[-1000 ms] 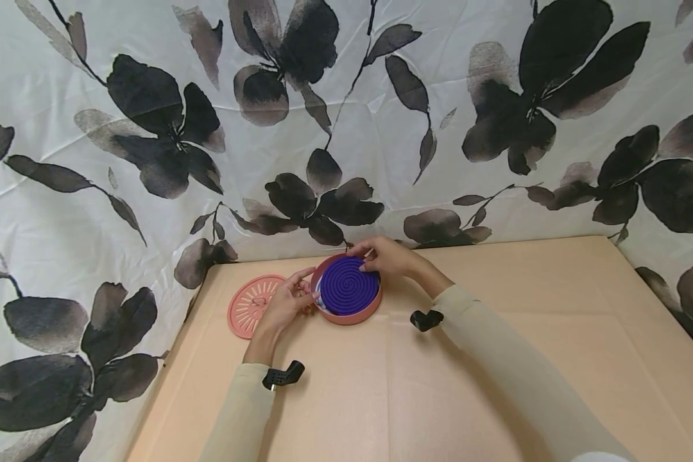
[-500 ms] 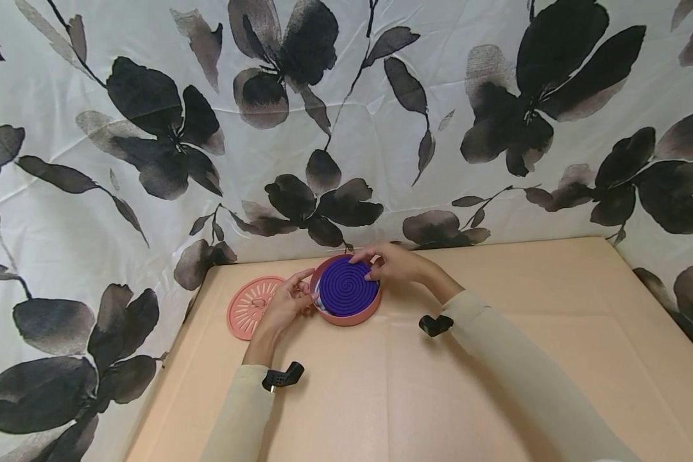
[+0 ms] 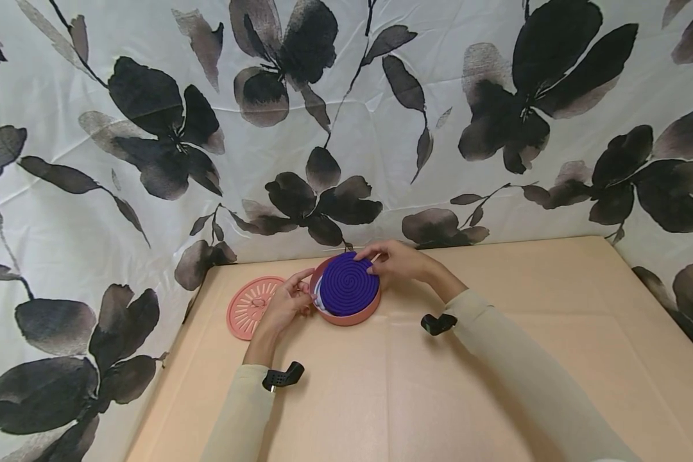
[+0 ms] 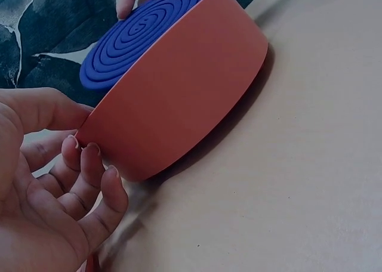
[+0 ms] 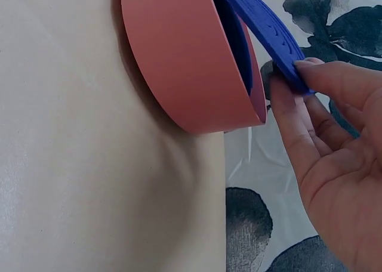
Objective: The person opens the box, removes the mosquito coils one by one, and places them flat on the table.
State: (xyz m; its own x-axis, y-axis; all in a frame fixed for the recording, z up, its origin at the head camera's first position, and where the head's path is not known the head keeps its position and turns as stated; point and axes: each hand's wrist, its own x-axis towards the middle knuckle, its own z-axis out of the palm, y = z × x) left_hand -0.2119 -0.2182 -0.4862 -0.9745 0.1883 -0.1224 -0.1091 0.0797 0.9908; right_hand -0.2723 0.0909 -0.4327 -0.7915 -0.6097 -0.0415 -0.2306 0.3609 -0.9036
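Note:
A purple-blue spiral mosquito coil (image 3: 348, 285) leans over the top of a round terracotta-coloured holder (image 3: 349, 320) on the table, its far right edge raised. My right hand (image 3: 400, 260) pinches that edge between thumb and fingers, as the right wrist view shows; the coil (image 5: 277, 42) tilts out of the holder there. More blue (image 5: 243, 60) shows inside the holder below it; whether it is a second coil I cannot tell. My left hand (image 3: 289, 300) grips the holder's left rim, with the thumb over the edge and curled fingers against the wall (image 4: 173, 93) outside.
A round pink-red lid (image 3: 248, 314) with radial slots lies flat on the table left of the holder, partly under the left hand. The tan table (image 3: 439, 385) ends just behind the holder, where a floral cloth (image 3: 381, 147) hangs.
The right hand has shifted slightly to the right and grips the coil's edge, which has risen a little and moved away from me. The left hand and the holder have stayed put.

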